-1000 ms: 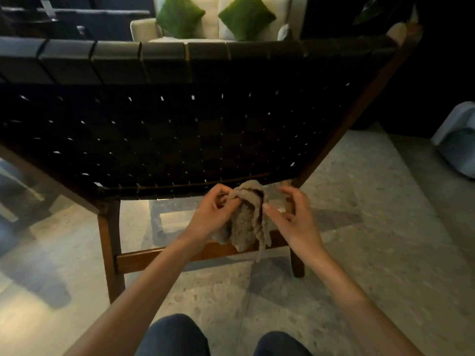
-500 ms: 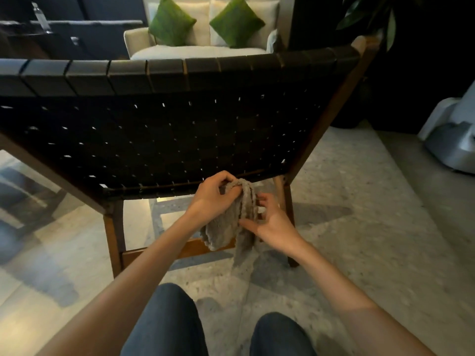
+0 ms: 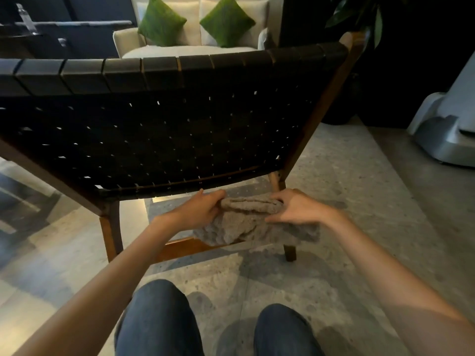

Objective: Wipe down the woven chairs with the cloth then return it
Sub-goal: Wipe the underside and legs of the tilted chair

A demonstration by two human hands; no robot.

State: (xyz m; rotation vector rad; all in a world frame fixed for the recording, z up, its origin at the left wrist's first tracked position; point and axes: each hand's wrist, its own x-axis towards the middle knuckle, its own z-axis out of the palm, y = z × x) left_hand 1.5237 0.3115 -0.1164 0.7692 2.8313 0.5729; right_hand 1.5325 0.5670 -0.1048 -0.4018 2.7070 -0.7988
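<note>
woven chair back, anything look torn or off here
Nothing stands out. The woven chair has even straps, no visible tear or sag, and a whole wooden frame. The cloth is simply bunched between the left hand and right hand below its back.

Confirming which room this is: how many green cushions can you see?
2, both on the cream sofa behind the woven chair: left cushion, right cushion. The chair may hide others.

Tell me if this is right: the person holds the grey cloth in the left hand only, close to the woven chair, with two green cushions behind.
Not quite. In the head view both hands hold the cloth: the left hand grips one end, the right hand the other. The rest stands: it is close to the woven chair, two green cushions behind.
</note>
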